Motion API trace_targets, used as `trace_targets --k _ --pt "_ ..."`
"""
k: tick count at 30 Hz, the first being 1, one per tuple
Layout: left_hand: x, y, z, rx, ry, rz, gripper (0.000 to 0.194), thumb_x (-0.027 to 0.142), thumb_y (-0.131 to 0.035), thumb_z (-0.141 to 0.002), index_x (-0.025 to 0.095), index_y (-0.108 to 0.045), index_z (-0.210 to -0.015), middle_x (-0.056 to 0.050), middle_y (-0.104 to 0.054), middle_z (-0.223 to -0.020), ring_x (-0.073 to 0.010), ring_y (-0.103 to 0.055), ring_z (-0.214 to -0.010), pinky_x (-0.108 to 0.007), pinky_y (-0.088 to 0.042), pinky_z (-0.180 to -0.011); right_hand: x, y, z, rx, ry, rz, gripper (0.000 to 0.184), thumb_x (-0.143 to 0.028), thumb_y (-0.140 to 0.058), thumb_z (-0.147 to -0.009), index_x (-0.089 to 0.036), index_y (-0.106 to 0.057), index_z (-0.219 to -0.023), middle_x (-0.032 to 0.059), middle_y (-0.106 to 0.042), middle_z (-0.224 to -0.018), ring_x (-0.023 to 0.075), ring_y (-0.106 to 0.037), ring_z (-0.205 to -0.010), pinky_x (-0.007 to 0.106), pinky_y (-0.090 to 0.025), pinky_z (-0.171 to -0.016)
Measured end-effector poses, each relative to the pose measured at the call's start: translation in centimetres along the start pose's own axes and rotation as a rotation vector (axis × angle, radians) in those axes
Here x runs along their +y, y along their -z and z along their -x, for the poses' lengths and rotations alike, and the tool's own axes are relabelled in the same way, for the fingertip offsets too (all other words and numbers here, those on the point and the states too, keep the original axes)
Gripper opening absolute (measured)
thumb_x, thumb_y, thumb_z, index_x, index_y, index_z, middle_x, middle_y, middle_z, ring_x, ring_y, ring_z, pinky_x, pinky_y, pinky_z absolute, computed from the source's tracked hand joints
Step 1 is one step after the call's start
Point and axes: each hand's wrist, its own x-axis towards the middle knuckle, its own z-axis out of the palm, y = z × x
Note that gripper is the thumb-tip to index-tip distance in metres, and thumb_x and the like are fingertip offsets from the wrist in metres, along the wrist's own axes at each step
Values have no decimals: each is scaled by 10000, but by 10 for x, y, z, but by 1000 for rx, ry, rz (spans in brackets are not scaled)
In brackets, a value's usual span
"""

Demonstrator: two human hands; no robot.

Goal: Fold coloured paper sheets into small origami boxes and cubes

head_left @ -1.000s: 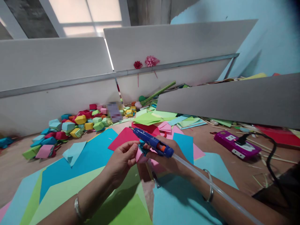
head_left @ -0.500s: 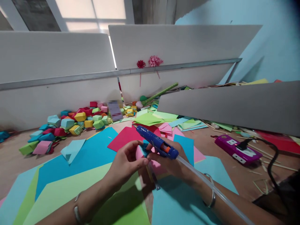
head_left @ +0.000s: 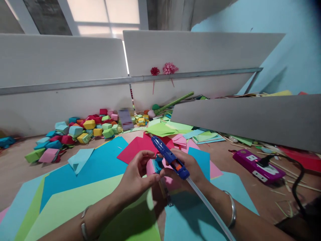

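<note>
Between the fingertips of my left hand (head_left: 134, 175) is a small folded paper box (head_left: 150, 166), pink on its left side, with a blue paper part (head_left: 158, 164) showing on top. My right hand (head_left: 192, 167) grips a blue glue gun (head_left: 165, 150), nozzle pointing forward and up to the left; a long translucent glue stick (head_left: 209, 207) runs out of its rear. My right thumb and finger also pinch at the blue part. Below the hands lies a narrow strip with a metal end (head_left: 170, 202). My palms hide part of the box.
Coloured paper sheets (head_left: 82, 204) overlap beneath my arms. Folded paper boxes (head_left: 75, 130) are heaped at the back left. A purple power strip (head_left: 259, 165) with a plugged-in black cable lies right. White boards (head_left: 200, 50) stand behind, and a grey panel (head_left: 245, 117) leans in from the right.
The glue gun has tilted more steeply, its rear end dropping. The blue paper part shows more above the pink side. The view has shifted slightly, moving the background right and down.
</note>
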Motion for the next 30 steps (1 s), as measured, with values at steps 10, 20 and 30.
trace_targets --k 10,20,30 --pt "-1 3 -6 41 158 160 492 187 -880 -562 140 -625 -981 -20 -687 -845 -126 -620 -755 -217 -496 -664 2 2 -2 -1 -21 -124 266 -288 -778 -726 -227 -683 -968 40 -630 -978 202 -615 -921 331 -498 -802" --pt "-7 6 -7 35 135 233 447 136 -884 -539 142 -656 -924 -34 -723 -896 -135 -645 -799 -223 -527 -704 -1 3 -3 -1 -42 -164 204 -282 -773 -721 -214 -713 -904 58 -662 -992 213 -642 -888 341 -515 -787" --pt "-9 10 -7 -36 96 170 466 84 -854 -568 133 -662 -989 -102 -721 -1035 -211 -671 -930 -307 -552 -790 4 -2 0 12 -186 -246 185 -322 -745 -735 -219 -666 -867 13 -640 -733 229 -659 -833 355 -534 -726"
